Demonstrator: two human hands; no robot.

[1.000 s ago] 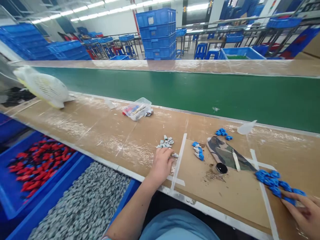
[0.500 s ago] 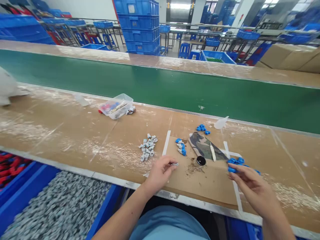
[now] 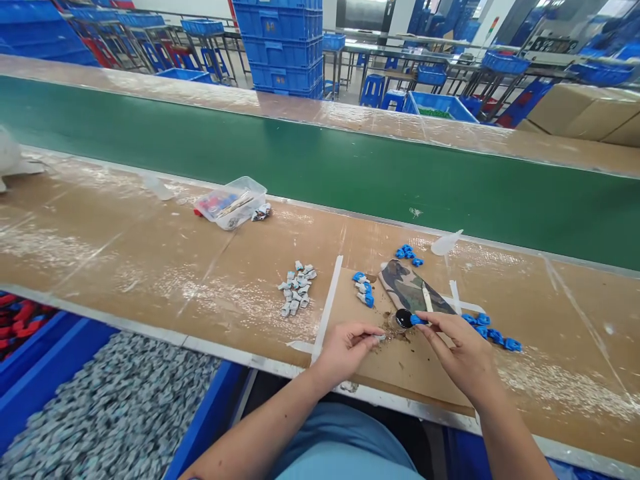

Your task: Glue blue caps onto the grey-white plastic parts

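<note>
My left hand [image 3: 353,347] pinches a small grey plastic piece [image 3: 381,337] between thumb and fingertips, low over the cardboard sheet [image 3: 400,377]. In my right hand [image 3: 457,347] a small blue plastic piece [image 3: 417,320] is gripped by the fingertips, at the right rim of a small cup of dark liquid [image 3: 403,319]. Whether the blue piece touches the liquid I cannot tell. Behind the cup lies a camouflage cloth [image 3: 405,287] with a white-handled tool [image 3: 427,297] on it. Joined blue and grey pieces [image 3: 363,289] sit to the cup's left.
Loose grey pieces [image 3: 297,288] lie left of the cardboard, blue ones [image 3: 493,333] to its right and more blue ones [image 3: 409,254] behind. A clear box [image 3: 233,202] stands farther left. Beyond runs a green belt [image 3: 310,157]. A blue bin [image 3: 200,400] of grey pieces is at lower left.
My right hand has moved left from the blue pieces to the cup, carrying a blue piece. My left hand has shifted right toward the cup with the grey piece.
</note>
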